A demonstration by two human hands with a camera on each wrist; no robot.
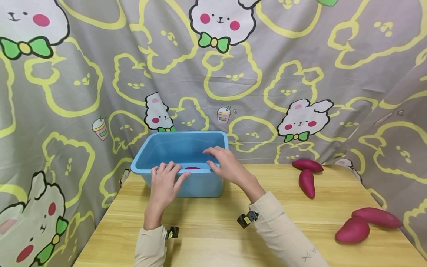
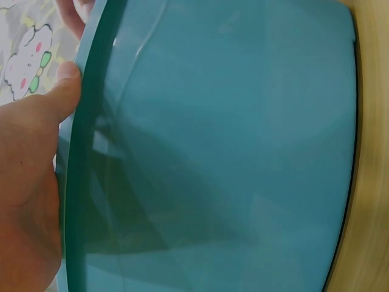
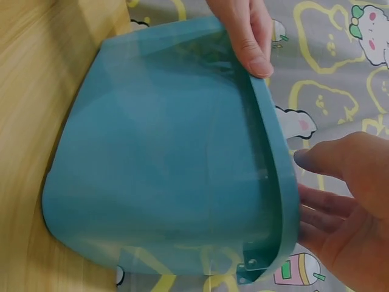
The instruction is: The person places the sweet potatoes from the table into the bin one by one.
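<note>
A blue plastic bin point(image 1: 200, 185) stands at the back left of the wooden table. Inside it, a sliver of something dark red point(image 1: 192, 168) shows just over the near rim; the rest is hidden by the wall. My left hand point(image 1: 164, 185) holds the near rim at the left, fingers over the edge and thumb point(image 2: 65, 91) along it. At the right end of that rim, my right hand point(image 1: 230, 167) reaches over the bin with thumb and fingers spread apart. Nothing shows between them, though the right wrist view hides some fingertips behind the rim.
Two dark red sweet potatoes point(image 1: 307, 183) lie touching at the table's back right. Two more sweet potatoes point(image 1: 353, 230) are nearer, by the right edge. A grey patterned curtain point(image 1: 250, 74) hangs behind the table point(image 1: 233, 233) and along its sides.
</note>
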